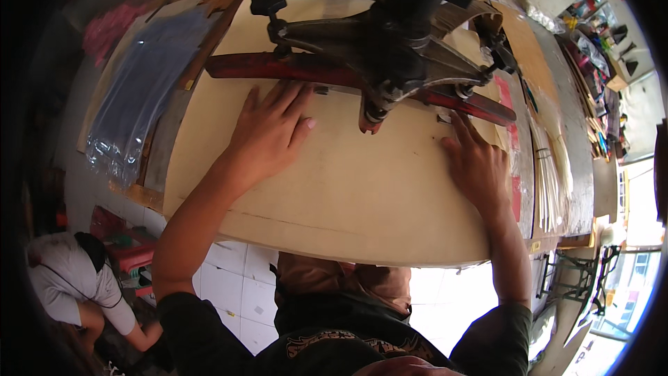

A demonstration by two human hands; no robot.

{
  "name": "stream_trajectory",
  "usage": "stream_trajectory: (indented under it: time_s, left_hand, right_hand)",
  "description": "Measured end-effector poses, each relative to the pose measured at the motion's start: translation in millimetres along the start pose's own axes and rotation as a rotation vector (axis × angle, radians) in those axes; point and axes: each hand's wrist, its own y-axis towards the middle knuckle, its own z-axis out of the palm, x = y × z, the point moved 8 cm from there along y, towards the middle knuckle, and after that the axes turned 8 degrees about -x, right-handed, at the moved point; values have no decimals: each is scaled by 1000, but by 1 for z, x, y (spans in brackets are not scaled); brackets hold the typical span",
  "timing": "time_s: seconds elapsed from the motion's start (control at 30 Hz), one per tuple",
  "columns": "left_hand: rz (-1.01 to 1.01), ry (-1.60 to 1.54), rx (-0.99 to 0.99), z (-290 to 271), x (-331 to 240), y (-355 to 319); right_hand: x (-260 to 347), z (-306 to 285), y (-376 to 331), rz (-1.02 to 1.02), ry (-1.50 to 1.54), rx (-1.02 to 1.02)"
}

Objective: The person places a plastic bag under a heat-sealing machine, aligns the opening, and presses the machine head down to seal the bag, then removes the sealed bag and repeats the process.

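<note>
My left hand (275,124) lies flat on a cream board (348,188), its fingers spread and their tips at the near edge of a long dark red bar (292,66). Beside its index finger, a clear strip with a small dark mark (321,90) shows along the bar. Toward the right end of the bar, my right hand (480,160) rests on the board with fingers stretched forward and thumb apart. Its fingertips are next to a small clear piece (444,117). The bar hangs from a black metal machine head (400,49) with knobbed arms; what lies beneath is hidden.
Clear plastic sheets (136,90) lie on the left side, with a pink bundle (115,31) beyond. Bundled pale strips (550,174) lie on the right, near a cluttered shelf (602,90). Another person (76,285) sits low at the left by a red stool (132,254).
</note>
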Motion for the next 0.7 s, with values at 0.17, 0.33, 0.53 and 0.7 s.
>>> stream_trajectory:
  time_s: [0.17, 0.33, 0.53, 0.7]
  left_hand:
    - [23, -32, -73, -6, -4, -3]
    - [-39, -64, 107, -34, -51, -34]
    - [84, -88, -49, -55, -97, -72]
    - [-32, -171, -223, -50, -95, -70]
  right_hand:
    - [0, -9, -6, 23, 103, 109]
    - [-3, -46, -43, -231, 454, 236]
    - [-146, -61, -44, 250, 641, 254]
    - [-290, -52, -73, 614, -139, -12]
